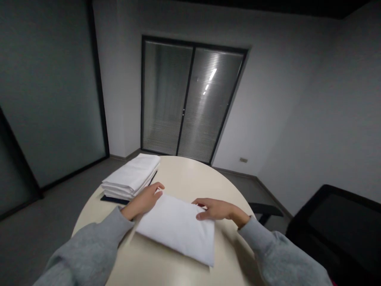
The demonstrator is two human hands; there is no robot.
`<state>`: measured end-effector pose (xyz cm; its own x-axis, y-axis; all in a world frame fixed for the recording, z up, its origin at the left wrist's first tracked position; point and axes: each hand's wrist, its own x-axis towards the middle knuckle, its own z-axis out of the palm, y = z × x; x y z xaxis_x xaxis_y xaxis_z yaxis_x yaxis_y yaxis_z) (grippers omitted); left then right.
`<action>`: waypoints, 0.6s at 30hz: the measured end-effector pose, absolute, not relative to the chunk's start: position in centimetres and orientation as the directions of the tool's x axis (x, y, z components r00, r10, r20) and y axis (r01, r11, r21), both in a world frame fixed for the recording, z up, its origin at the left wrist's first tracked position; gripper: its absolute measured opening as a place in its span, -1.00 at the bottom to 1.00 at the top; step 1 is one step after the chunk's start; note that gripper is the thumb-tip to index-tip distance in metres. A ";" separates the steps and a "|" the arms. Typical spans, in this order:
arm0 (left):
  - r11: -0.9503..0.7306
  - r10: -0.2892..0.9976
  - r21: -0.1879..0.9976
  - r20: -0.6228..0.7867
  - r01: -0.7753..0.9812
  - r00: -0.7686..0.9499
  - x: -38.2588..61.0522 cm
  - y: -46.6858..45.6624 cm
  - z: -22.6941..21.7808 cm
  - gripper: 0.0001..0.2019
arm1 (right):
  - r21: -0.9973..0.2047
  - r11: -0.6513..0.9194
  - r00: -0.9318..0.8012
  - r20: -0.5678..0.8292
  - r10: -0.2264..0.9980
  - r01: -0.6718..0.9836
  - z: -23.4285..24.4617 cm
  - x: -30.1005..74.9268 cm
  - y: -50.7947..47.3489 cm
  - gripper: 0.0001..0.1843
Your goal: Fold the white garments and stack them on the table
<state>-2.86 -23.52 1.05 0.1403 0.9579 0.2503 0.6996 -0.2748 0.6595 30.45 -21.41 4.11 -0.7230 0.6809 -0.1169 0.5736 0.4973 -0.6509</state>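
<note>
A folded white cloth (pixel 178 228) lies on the round cream table (pixel 190 178) in front of me. My left hand (pixel 145 198) rests on the cloth's far left corner, fingers stretched out. My right hand (pixel 216 209) lies flat on the cloth's far right corner, fingers extended to the left. Both arms wear grey sleeves. Neither hand grips anything.
A stack of folded white cloths (pixel 132 176) sits on a dark flat item at the table's far left. A black chair (pixel 336 226) stands at the right, and another chair's armrest (pixel 266 210) shows behind the table. Blinds cover the window (pixel 190 103) ahead.
</note>
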 end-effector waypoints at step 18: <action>-0.406 0.881 0.186 0.338 0.895 0.330 4.2 -22.7 4.8 -0.73 | -0.746 0.404 -0.117 0.408 0.906 0.530 -6.0 33.9 -24.4 -0.55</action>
<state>4.16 -22.66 4.80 0.3298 0.8814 0.3383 0.8948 -0.4061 0.1856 33.91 -24.43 -5.96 -0.1172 0.9056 0.4076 0.5298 0.4041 -0.7456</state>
